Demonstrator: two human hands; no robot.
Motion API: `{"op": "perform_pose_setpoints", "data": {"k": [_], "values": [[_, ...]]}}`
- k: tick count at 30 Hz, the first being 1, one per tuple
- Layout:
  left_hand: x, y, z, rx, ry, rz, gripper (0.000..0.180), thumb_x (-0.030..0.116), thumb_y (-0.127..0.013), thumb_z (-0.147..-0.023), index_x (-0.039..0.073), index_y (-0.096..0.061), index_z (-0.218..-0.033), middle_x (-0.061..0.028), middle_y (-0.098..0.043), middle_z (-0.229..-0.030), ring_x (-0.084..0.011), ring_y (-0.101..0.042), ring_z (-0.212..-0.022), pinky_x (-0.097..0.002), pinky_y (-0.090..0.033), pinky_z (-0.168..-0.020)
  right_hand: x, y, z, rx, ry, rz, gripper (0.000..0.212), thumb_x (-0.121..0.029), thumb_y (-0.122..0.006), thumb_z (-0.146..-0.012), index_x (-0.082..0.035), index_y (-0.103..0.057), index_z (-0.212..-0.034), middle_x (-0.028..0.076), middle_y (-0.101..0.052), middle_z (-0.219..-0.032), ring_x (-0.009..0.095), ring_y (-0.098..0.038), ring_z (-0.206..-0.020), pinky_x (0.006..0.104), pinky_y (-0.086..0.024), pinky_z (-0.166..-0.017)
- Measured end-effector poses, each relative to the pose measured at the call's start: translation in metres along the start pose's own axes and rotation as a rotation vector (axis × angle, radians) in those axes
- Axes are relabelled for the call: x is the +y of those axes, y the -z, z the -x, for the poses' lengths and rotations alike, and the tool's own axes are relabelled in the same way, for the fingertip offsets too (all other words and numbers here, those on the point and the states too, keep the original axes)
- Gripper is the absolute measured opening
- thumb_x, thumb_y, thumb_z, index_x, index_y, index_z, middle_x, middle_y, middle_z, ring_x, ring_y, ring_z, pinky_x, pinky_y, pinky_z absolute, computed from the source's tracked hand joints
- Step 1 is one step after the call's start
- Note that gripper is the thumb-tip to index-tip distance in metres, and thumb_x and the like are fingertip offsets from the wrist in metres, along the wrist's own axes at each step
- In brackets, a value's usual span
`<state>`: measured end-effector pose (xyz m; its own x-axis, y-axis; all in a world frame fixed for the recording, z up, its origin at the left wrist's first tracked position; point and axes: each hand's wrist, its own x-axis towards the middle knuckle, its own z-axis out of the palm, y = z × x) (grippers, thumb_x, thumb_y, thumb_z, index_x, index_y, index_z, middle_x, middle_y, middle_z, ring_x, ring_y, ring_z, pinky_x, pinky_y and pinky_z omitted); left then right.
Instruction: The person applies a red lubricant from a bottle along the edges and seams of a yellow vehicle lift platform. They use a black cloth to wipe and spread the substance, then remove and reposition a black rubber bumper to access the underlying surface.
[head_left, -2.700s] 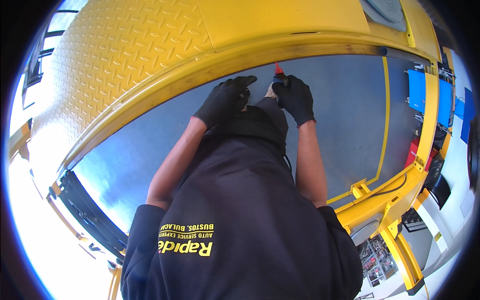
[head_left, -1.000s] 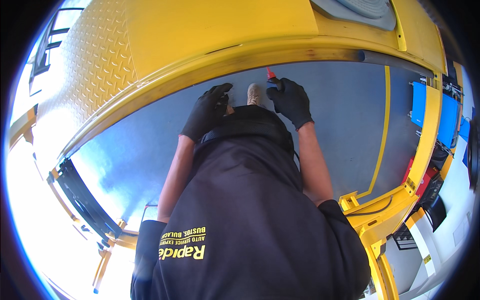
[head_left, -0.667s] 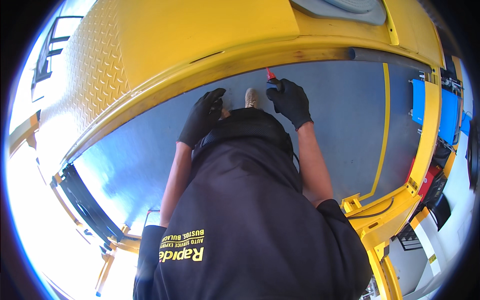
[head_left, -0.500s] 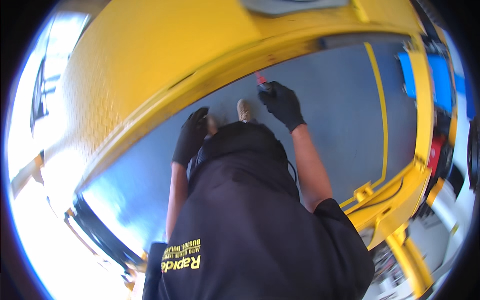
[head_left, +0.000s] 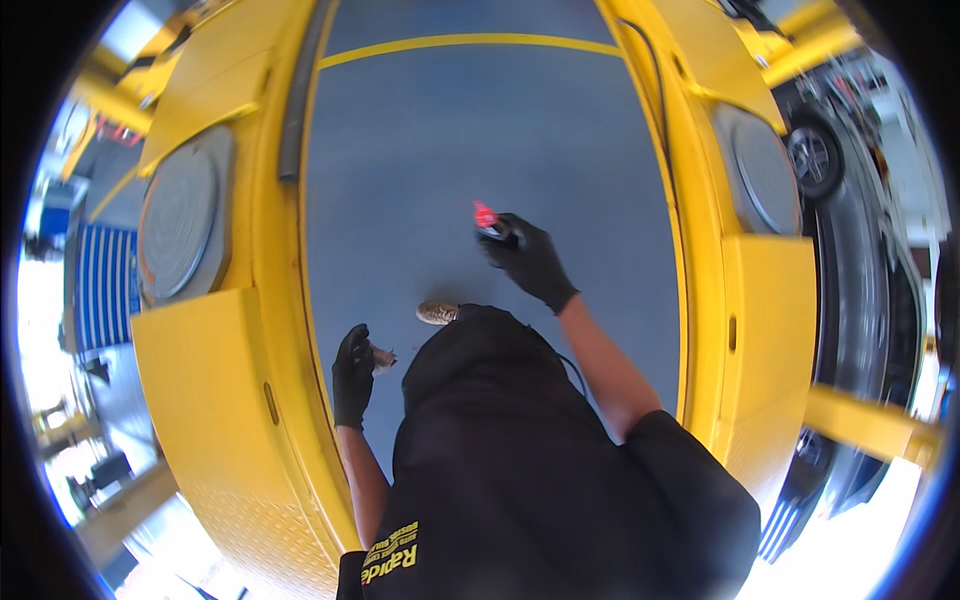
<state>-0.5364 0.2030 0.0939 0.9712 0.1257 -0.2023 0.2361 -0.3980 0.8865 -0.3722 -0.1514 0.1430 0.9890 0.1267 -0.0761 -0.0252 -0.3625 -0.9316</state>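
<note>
The hands are parting now, the right hand [head_left: 530,260] lifting clear to frame centre, gripping the red-tipped tool [head_left: 487,220], while the left hand [head_left: 352,372], lower left, is pinching a small pale piece [head_left: 382,356].

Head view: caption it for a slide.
Gloved right hand grips a red-tipped tool; left hand hangs beside yellow ramp.
</note>
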Motion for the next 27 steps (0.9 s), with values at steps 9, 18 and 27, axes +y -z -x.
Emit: {"op": "perform_pose_setpoints", "data": {"k": [9, 18, 27], "values": [[0.062, -0.099, -0.034, -0.325, -0.002, 0.019, 0.038, 0.014, -0.058, -0.104, 0.004, -0.06, -0.141, -0.0149, -0.067, -0.134, -0.0237, -0.063, -0.124, -0.0379, -0.049, -0.105, 0.134, 0.126, 0.25, 0.788, -0.259, -0.371, 0.024, -0.019, -0.071, -0.096, 0.0, -0.071, -0.11, 0.004, -0.071, -0.092, 0.01, -0.064, -0.082, 0.0298, -0.053, -0.072], [0.141, -0.199, -0.029, -0.745, -0.262, -0.228, 0.04, 0.011, -0.055, -0.103, 0.004, -0.059, -0.142, -0.0144, -0.066, -0.135, -0.0244, -0.062, -0.125, -0.0389, -0.047, -0.106, 0.179, 0.124, 0.389, 1.211, -0.476, -0.484, 0.029, -0.022, -0.068, -0.101, 0.003, -0.069, -0.117, 0.004, -0.071, -0.099, 0.01, -0.065, -0.086, 0.0275, -0.053, -0.076], [0.199, -0.304, -0.06, -0.956, -0.424, -0.422, 0.04, 0.011, -0.055, -0.104, 0.003, -0.058, -0.142, -0.0147, -0.066, -0.136, -0.0254, -0.062, -0.125, -0.0402, -0.047, -0.108, 0.189, 0.124, 0.456, 1.347, -0.647, -0.461, 0.027, -0.023, -0.072, -0.096, 0.001, -0.071, -0.109, 0.005, -0.069, -0.081, 0.009, -0.063, -0.07, 0.0299, -0.051, -0.062]]}}
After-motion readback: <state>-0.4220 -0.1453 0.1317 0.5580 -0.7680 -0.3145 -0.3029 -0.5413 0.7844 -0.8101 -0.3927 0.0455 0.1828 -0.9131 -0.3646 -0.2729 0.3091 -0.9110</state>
